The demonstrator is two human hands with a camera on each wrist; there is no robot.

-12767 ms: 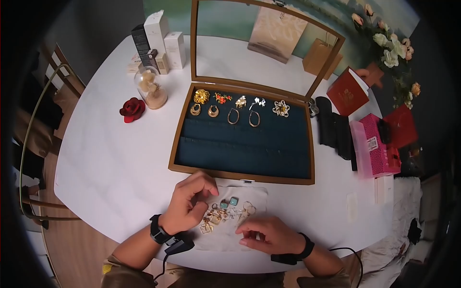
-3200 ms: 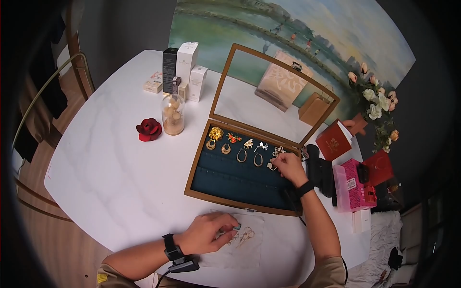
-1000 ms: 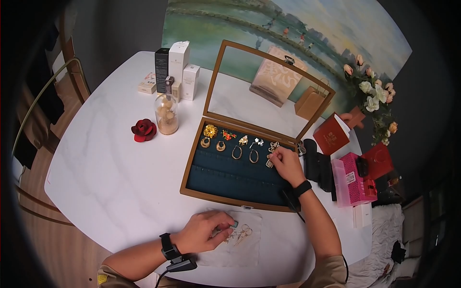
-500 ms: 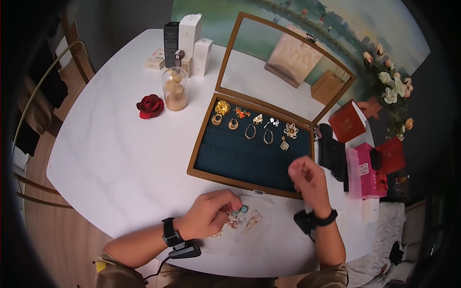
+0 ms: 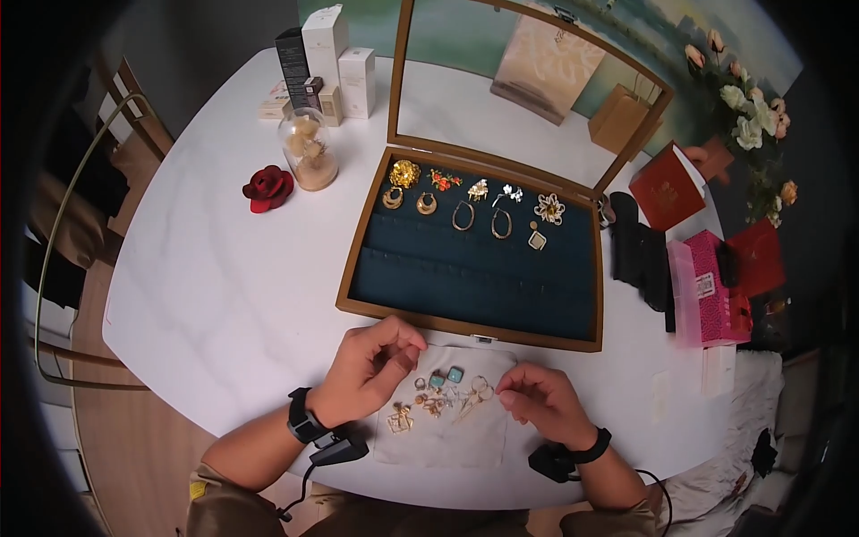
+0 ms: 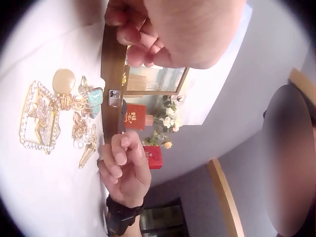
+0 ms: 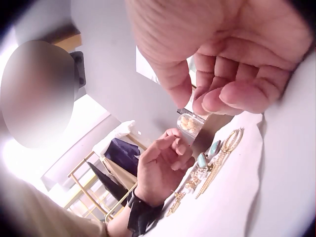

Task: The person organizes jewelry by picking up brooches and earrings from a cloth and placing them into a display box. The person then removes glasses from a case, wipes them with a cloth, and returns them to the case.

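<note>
A white cloth (image 5: 438,447) carries a loose pile of jewelry (image 5: 434,404), with two turquoise square pieces (image 5: 455,374) at its top. My left hand (image 5: 369,371) hovers left of the pile, fingers loosely curled, holding nothing visible. On the right, my right hand (image 5: 548,403) is beside the gold hoops (image 5: 481,387), its fingers bent and nothing seen in them. In the left wrist view a rhinestone-edged square earring (image 6: 24,123) lies nearest. Behind the cloth stands the wooden case (image 5: 465,333), lid raised, with two rows of earrings and a square drop earring (image 5: 537,241) at right.
Left of the case are a red flower (image 5: 267,189), a glass dome (image 5: 309,152) and several small boxes (image 5: 356,82). To its right lie black cases (image 5: 640,251), a red box (image 5: 667,186) and a pink box (image 5: 707,286). Flowers (image 5: 750,116) stand behind.
The right hand has come back from the case to the cloth; the square drop earring it held now hangs in the case. My left hand has drawn off the turquoise pieces.
</note>
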